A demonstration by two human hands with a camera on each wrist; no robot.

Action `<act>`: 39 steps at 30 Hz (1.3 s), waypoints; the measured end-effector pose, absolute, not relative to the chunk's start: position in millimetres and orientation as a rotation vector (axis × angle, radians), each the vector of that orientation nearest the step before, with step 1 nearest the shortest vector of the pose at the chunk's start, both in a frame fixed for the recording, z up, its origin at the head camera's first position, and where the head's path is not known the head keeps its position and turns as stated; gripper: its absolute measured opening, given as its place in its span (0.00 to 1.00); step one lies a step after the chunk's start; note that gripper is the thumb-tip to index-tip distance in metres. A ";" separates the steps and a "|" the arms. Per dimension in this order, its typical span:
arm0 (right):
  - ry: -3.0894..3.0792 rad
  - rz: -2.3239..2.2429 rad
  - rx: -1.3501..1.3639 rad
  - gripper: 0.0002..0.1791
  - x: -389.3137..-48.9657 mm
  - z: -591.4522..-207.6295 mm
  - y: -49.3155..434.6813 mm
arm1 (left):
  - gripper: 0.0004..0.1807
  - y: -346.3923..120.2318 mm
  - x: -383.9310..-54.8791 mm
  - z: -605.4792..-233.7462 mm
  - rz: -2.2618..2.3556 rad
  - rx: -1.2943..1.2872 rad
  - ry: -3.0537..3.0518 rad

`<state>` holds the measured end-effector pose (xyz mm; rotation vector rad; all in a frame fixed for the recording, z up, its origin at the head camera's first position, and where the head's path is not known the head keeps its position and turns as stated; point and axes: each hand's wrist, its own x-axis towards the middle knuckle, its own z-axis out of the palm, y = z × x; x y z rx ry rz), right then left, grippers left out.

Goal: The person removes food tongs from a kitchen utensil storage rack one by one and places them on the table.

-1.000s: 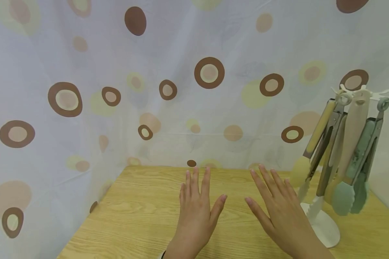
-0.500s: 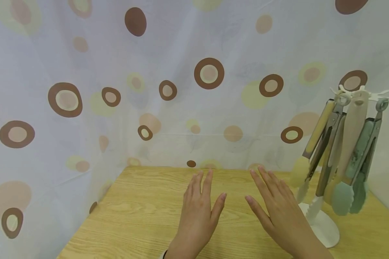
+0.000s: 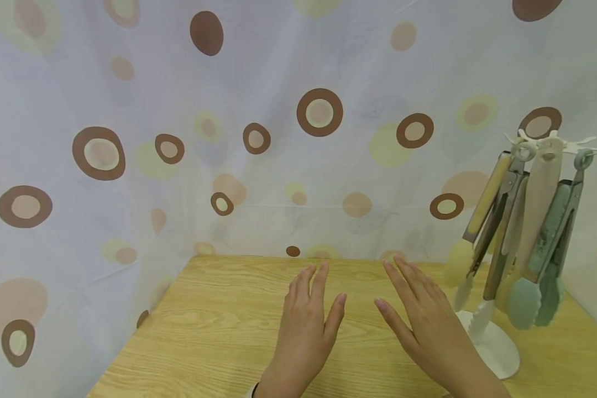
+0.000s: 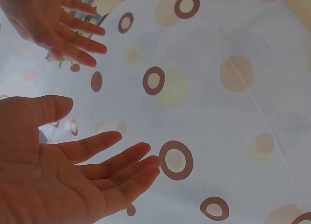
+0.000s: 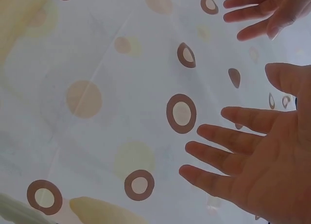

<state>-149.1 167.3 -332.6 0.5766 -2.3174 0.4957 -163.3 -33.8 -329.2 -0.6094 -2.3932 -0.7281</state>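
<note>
No text, label, brand, number or sign can be read anywhere

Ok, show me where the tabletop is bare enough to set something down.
The wooden tabletop is bare from the left hand leftward to the patterned curtain, and in the gap between that hand and the right hand. Crowded: right of the right hand, where the white stand holds hanging utensils.

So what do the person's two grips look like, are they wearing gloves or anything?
No gloves or rings show: the left grip and right grip are bare, each with four slim fingers and a thumb. At the left wrist peeks a pale sliver with a dark edge; too little shows to tell sleeve from strap.
</note>
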 end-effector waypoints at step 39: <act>-2.119 0.589 0.623 0.23 -150.5 -319.2 184.5 | 0.21 -32.3 -163.5 -329.4 -0.769 -0.627 -2.301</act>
